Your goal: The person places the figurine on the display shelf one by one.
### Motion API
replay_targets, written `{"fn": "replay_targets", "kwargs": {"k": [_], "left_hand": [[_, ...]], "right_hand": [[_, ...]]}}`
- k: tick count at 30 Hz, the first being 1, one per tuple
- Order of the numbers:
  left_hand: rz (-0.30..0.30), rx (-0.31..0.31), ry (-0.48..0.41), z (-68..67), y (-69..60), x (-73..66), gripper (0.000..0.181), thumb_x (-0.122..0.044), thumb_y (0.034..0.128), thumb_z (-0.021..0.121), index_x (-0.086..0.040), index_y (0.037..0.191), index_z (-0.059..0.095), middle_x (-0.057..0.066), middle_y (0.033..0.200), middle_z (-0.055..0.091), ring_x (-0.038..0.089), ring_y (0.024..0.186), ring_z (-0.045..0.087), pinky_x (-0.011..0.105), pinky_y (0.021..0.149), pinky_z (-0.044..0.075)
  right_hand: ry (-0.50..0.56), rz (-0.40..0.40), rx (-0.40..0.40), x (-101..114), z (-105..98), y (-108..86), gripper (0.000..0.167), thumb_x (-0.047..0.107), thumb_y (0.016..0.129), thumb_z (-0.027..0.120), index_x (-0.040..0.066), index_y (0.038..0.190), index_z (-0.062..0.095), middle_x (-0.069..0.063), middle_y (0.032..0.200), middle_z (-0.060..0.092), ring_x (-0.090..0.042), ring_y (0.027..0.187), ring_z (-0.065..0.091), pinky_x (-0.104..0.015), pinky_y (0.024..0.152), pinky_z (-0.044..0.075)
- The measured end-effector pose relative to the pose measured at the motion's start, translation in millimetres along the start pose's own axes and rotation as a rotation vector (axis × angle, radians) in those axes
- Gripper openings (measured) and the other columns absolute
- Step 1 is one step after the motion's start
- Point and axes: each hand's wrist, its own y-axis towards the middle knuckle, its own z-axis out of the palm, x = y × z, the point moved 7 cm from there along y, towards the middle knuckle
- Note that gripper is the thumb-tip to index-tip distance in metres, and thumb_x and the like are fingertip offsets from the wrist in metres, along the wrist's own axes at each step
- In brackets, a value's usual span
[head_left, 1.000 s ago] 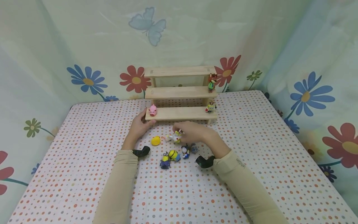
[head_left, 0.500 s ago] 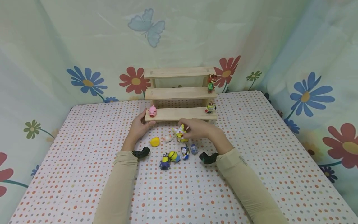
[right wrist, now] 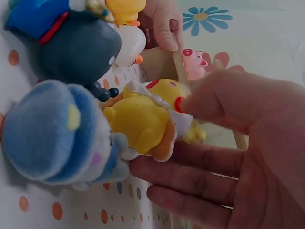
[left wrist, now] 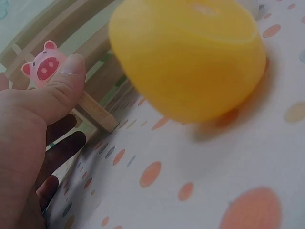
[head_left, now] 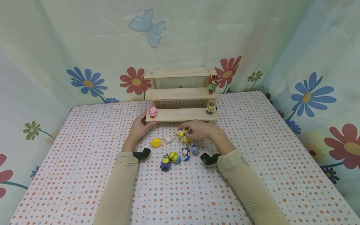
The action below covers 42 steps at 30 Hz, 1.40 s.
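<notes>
My left hand (head_left: pixel 138 126) grips the left end of the lowest board of a three-step wooden display shelf (head_left: pixel 181 115). In the left wrist view its thumb lies beside a pink pig figurine (left wrist: pixel 44 67) standing on that end. My right hand (head_left: pixel 199 129) pinches a yellow figurine with a white hood and red cheeks (right wrist: pixel 143 119) between thumb and fingers, just in front of the shelf. Close to it are a blue-capped figurine (right wrist: pixel 43 133), a dark-headed figurine in blue (head_left: pixel 186 153) and a white duck (head_left: pixel 168 139). A yellow rubber duck (left wrist: pixel 190 62) sits near my left wrist.
Two minion figurines (head_left: pixel 165 163) lie nearer me on the dotted tablecloth (head_left: pixel 174 200). A fox figurine (head_left: pixel 212 84) stands at the right of the middle step, a crowned minion figurine (head_left: pixel 210 108) at the right of the lowest. A flowered curtain (head_left: pixel 180 34) hangs behind.
My right hand has drawn the yellow figurine right, away from the white duck, and its pose has turned so the yellow face shows. The left hand keeps its place on the shelf.
</notes>
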Motion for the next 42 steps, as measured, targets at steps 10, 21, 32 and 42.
{"fn": "replay_targets", "kwargs": {"k": [10,21,32,42], "left_hand": [[0.024,-0.001,0.005,-0.6,0.4,0.5,0.095,-0.048,0.0809,0.070,-0.013,0.153,0.020,0.008,0.156,0.027,0.022,0.144,0.027,0.039,0.116,0.028],[0.023,-0.002,0.006,-0.9,1.3,0.6,0.096,-0.050,0.0798,0.070,-0.013,0.153,0.020,0.008,0.156,0.027,0.022,0.144,0.028,0.039,0.116,0.029],[0.015,-0.001,0.004,-0.7,1.8,2.1,0.097,-0.054,0.0787,0.068,-0.014,0.153,0.020,0.009,0.155,0.030,0.022,0.143,0.030,0.039,0.115,0.030],[0.006,0.003,0.010,-0.2,1.6,1.6,0.099,-0.056,0.0777,0.068,-0.014,0.153,0.019,0.008,0.156,0.028,0.022,0.143,0.029,0.039,0.116,0.029]], "right_hand": [[-0.062,0.011,-0.029,5.8,-3.1,-2.5,0.035,0.024,0.088,0.068,0.016,0.120,0.060,0.000,0.085,0.059,-0.011,0.069,0.052,-0.024,0.059,0.044],[-0.082,0.028,-0.052,9.5,-6.4,-6.1,0.036,0.019,0.082,0.072,0.015,0.114,0.057,-0.002,0.094,0.057,-0.015,0.075,0.049,-0.028,0.061,0.043],[-0.065,-0.010,-0.228,12.5,-21.3,-8.5,0.045,0.017,0.082,0.070,0.011,0.124,0.056,-0.006,0.124,0.057,-0.020,0.106,0.057,-0.036,0.089,0.051],[-0.068,-0.012,-0.450,14.3,-42.6,-15.5,0.043,0.015,0.080,0.074,0.008,0.120,0.059,-0.007,0.116,0.055,-0.018,0.089,0.056,-0.031,0.074,0.051]]}}
